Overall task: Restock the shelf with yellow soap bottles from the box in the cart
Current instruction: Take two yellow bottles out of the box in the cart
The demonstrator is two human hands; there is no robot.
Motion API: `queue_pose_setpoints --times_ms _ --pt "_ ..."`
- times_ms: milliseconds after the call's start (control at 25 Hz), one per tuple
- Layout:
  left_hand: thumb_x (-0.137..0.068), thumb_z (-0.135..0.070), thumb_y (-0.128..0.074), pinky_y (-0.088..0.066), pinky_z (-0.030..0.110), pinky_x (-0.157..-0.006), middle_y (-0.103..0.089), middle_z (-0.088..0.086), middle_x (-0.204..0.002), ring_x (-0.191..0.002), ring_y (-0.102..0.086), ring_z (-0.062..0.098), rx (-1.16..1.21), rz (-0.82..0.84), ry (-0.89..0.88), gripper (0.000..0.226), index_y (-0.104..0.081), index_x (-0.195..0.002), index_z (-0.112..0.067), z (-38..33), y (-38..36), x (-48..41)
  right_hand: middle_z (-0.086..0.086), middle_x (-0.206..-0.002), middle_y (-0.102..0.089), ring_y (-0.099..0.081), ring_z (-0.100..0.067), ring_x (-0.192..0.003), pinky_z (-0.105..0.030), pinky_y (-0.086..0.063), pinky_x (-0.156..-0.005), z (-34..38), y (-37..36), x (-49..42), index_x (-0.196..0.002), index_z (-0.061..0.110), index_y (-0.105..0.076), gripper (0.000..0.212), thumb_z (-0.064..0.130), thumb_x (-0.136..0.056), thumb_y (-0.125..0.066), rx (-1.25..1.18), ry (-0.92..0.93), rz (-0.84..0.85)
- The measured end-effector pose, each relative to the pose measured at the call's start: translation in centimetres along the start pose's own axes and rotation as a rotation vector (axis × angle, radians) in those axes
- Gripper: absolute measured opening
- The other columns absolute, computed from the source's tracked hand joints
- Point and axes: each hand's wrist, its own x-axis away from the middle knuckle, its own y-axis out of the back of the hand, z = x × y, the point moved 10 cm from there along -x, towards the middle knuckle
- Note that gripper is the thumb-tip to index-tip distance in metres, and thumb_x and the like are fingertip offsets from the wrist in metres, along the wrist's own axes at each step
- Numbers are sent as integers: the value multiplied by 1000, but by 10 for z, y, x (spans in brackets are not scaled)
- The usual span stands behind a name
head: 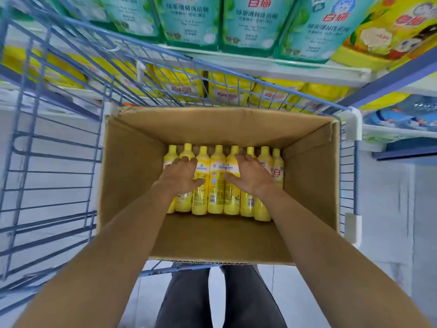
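From the head camera, looking down: an open cardboard box [132,166] sits in the blue wire cart [59,162]. On the box's floor a row of yellow soap bottles [216,185] lies side by side, caps towards the shelf [260,65].

Both bare arms reach into the box. The left hand [182,172] rests flat on the bottles at the row's left, fingers spread and fairly straight, gripping nothing. The right hand [251,176] lies likewise on the bottles to the right, thumb splayed inward.

Beyond the cart, the shelf holds green refill pouches [255,22], with yellow pouches [229,88] on the level below.
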Motion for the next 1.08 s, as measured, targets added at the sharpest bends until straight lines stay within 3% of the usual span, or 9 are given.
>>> queue_pose_setpoints --times_ms 280,440,640,840,960,1080 --pt "-85 -51 -71 -46 47 -101 -54 16 -137 -130 -49 36 121 -65 -63 69 -49 -134 -8 2 -25 -94 -21 -138 -51 -51 -40 -127 -43 -45 -99 -29 -26 -70 -139 2 -42 65 44 -94 -63 -137 -114 -137" --pt "-81 -37 -81 -46 42 -96 -58 21 -131 -124 -54 39 229 -95 1 65 -51 -128 -5 11 -40 -132 -21 -139 -50 -55 -41 -123 -42 -48 -92 -35 -37 -101 -133 2 -47 59 37 -92 -68 -100 -148 -144" --pt "-74 -25 -85 -47 38 -88 -62 18 -125 -119 -58 38 367 -210 86 65 -54 -127 -6 23 -50 -140 -21 -139 -49 -56 -40 -123 -40 -47 -94 -40 -48 -110 -135 0 -44 67 29 -85 -79 -95 -208 -189" --pt "-68 -29 -91 -50 39 -93 -63 16 -124 -119 -58 35 416 -139 126 75 -53 -130 -8 31 -55 -138 -16 -134 -57 -57 -37 -122 -38 -48 -93 -52 -57 -108 -133 8 -48 83 40 -69 -90 -173 -234 -118" --pt "-59 -35 -95 -50 37 -98 -62 8 -128 -120 -58 29 511 -67 105 87 -55 -134 -13 35 -57 -130 -8 -122 -65 -62 -30 -112 -37 -53 -89 -55 -58 -103 -123 14 -59 77 47 -62 -91 -227 -201 -72" --pt "-54 -39 -94 -51 40 -100 -63 1 -125 -118 -59 23 607 -42 50 90 -56 -132 -17 33 -56 -121 -2 -108 -67 -63 -22 -102 -37 -54 -89 -50 -58 -96 -119 13 -62 69 40 -64 -92 -380 -169 -43"
